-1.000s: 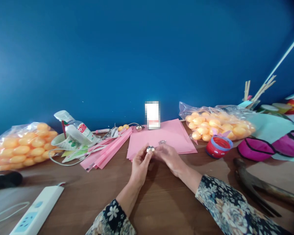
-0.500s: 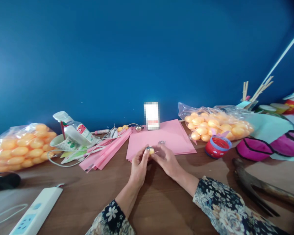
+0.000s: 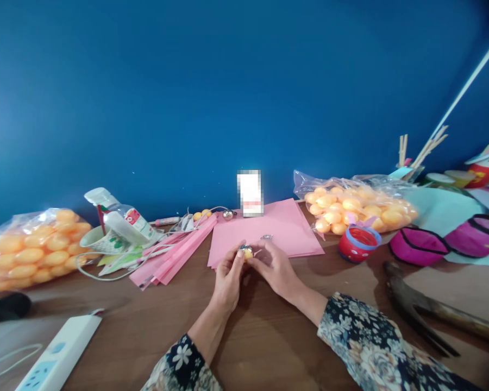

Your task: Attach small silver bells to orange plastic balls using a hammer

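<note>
My left hand (image 3: 227, 276) and my right hand (image 3: 274, 266) meet over the wooden table (image 3: 269, 336), both pinching one small orange ball with a silver cap (image 3: 246, 251) between their fingertips. A small silver piece (image 3: 266, 237) lies on the pink paper sheets (image 3: 269, 231) just beyond my right hand. The hands hover at the near edge of that pink stack.
Bags of orange balls sit at the left (image 3: 28, 247) and right (image 3: 352, 209). Pink paper strips (image 3: 173, 252), a cup and bottle (image 3: 114, 225), a power strip (image 3: 57, 355), a red container (image 3: 358, 244), magenta pouches (image 3: 448, 244) and a hammer (image 3: 419, 312) surround the hands.
The piece between my fingers has been turned: first it showed its silver side, now its orange side. Both hands stayed almost in place.
</note>
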A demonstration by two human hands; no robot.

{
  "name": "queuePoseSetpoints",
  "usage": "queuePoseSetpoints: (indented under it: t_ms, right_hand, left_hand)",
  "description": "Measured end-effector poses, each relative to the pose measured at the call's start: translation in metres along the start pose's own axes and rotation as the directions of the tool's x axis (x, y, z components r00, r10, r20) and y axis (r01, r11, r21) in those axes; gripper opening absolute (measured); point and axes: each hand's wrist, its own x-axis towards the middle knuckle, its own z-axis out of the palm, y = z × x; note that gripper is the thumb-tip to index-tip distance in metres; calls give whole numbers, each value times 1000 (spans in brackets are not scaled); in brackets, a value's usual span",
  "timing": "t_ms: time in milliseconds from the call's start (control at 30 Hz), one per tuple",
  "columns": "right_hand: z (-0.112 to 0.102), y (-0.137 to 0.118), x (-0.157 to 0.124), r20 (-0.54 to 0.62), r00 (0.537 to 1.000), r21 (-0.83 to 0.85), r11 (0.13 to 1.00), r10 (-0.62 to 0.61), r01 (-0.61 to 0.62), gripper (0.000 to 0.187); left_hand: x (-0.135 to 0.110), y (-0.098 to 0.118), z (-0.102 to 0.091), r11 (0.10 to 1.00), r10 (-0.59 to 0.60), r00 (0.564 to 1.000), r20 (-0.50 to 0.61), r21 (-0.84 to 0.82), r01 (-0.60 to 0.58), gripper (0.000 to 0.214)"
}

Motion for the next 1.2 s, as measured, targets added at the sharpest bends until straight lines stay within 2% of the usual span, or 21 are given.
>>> queuePoseSetpoints:
  t_ms: [100,200,267,300,400,500,633,700,800,1200]
  right_hand:
    - [-13,-3,10,-134,990,-101,994,-47,33,22]
    - [-37,3,25,-347,933,-281,960,-98,-4,20]
    - [-54,10,34,-420,893,-433,901,-160,-43,19]
    - [-60,14,37,-422,890,-508,858,-172,-75,19]
    - [-69,22,40,-300,943,-692,714,-145,-110,17]
    - [-64,24,37,-196,971,-757,650,-135,-63,12]
    - [-55,23,35,-46,989,-886,464,-138,23,15]
    - [-53,24,35,-15,992,-916,399,-127,37,16]
    - [-53,25,35,-7,993,-927,373,-118,38,17]
    - [-52,26,34,-45,990,-934,356,-136,7,18]
  left_hand:
    - [0,1,0,999,-15,999,-29,50,16,47]
    - [1,-1,-2,991,10,999,-53,132,-3,46]
    - [2,-3,-4,983,31,998,-56,184,-20,46]
    - [3,-4,-5,979,42,998,-55,204,-30,46]
    - [4,-6,-6,973,70,997,-34,224,-61,44]
    - [4,-7,-6,970,88,995,-35,229,-78,44]
    - [4,-8,-6,969,98,993,-69,235,-79,44]
    - [4,-8,-6,969,101,993,-69,231,-82,43]
    - [5,-7,-6,969,96,993,-62,234,-79,42]
    - [5,-7,-5,975,85,993,-81,211,-66,43]
